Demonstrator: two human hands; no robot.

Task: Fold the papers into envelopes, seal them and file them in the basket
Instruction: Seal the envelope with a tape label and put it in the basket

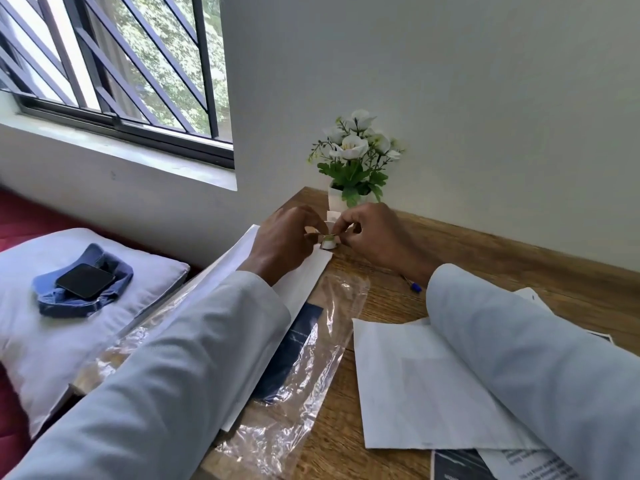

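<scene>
Sleeves [194, 358] lead to both hands at the desk's [485, 258] far edge — left hand [284, 240] and right hand [374, 233] pinch a small tape roll [328, 241] between them; folded paper [422, 386] lies nearer, below the right forearm

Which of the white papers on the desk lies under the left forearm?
The long folded paper at the desk's left edge, running toward the hands. The other white sheet lies nearer, beside the right sleeve.
</scene>
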